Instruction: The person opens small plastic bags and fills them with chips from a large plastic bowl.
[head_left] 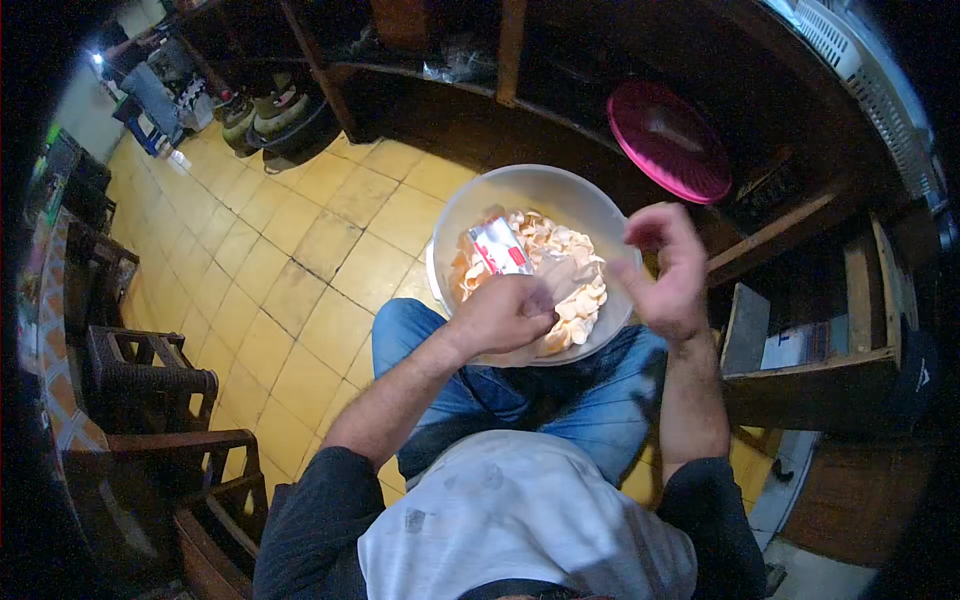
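A large whitish translucent tub rests between my knees, filled with pale orange, chip-like pieces. On the pieces at the left lies a small white and red packet. My left hand is over the near side of the tub, just below the packet, with its fingers curled together; what they hold, if anything, is hidden. Raised at the tub's right rim, my right hand is slightly blurred, its thumb and fingers apart and nothing between them.
A pink round lid or basket leans against the dark shelving beyond the tub. Gas cylinders stand at the back left. Wooden chairs are on the left, a wooden frame on the right, and yellow tiles cover the floor.
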